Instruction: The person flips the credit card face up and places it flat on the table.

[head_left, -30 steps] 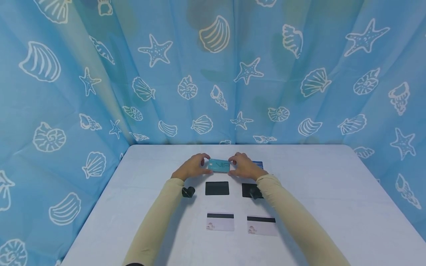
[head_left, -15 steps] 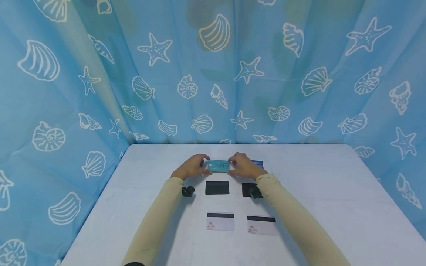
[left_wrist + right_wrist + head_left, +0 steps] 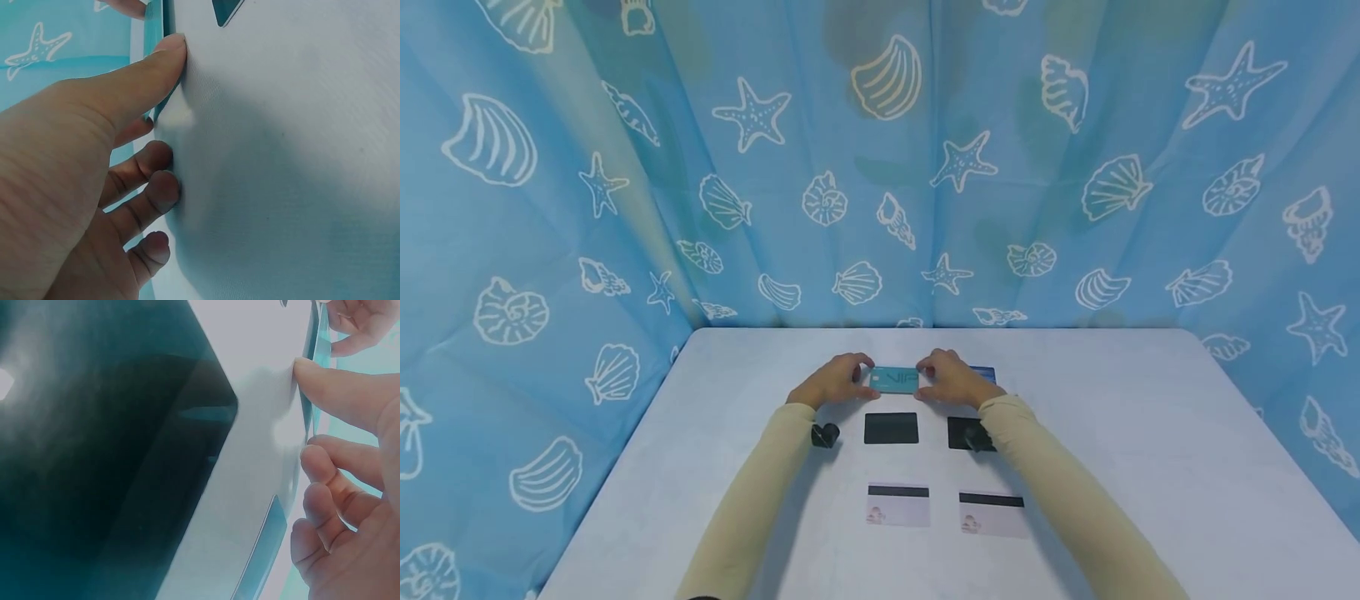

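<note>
A teal card with "VIP" lettering lies between both hands near the table's far edge in the head view. My left hand pinches its left end between thumb and index finger. At its right end, my right hand grips the card the same way. Both wrist views show the teal card edge-on, the thumbs at its near side and the other fingers loosely bent. Whether the card touches the table is unclear. A blue card is partly hidden behind the right hand.
Nearer on the white table lie a black card and a second black card, partly covered by the right wrist camera. Closer still are two pale cards with dark stripes, a left one and a right one. A shell-patterned curtain surrounds the table.
The teal card, slightly slanted a second ago, now sits level with its lettering clearer. Both hands keep their grip and have hardly moved.
</note>
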### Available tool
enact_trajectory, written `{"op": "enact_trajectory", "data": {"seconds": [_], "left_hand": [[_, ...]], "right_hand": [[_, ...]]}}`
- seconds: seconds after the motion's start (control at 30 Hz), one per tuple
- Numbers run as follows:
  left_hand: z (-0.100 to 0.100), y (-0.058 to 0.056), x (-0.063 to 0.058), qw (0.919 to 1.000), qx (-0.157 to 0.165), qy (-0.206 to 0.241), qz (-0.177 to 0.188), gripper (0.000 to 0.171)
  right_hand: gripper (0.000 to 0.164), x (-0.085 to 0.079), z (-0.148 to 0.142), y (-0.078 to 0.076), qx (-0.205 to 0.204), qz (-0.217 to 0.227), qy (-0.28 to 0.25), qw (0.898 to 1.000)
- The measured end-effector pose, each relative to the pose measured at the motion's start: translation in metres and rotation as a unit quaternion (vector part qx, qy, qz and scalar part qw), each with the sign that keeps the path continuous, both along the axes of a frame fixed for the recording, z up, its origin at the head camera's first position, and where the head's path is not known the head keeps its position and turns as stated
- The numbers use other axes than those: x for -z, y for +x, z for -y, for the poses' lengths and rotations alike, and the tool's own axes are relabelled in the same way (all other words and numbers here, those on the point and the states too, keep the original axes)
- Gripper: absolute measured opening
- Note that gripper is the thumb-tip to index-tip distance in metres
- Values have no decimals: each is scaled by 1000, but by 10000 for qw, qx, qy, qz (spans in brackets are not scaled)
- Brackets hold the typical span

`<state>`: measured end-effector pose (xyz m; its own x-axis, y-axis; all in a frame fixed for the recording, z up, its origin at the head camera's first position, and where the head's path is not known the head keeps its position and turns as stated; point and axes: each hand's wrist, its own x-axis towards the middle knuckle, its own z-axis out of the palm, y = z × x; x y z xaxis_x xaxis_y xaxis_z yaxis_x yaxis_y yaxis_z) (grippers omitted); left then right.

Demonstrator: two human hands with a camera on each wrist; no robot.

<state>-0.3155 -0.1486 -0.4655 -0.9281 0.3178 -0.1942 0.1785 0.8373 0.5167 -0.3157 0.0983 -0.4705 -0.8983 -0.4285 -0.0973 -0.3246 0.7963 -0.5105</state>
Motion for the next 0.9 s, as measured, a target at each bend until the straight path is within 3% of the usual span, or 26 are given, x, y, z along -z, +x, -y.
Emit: {"op": "enact_trajectory", "data": {"seconds": [0.43, 0.9], "left_hand": [[0, 0, -1, 10000, -1, 47, -57, 62], [1, -1, 0, 9999, 46, 43, -109, 64]], "right_hand": [[56, -1, 2, 0, 3, -169, 239, 9996], [57, -2, 3, 0, 99, -32, 96, 9999]]}}
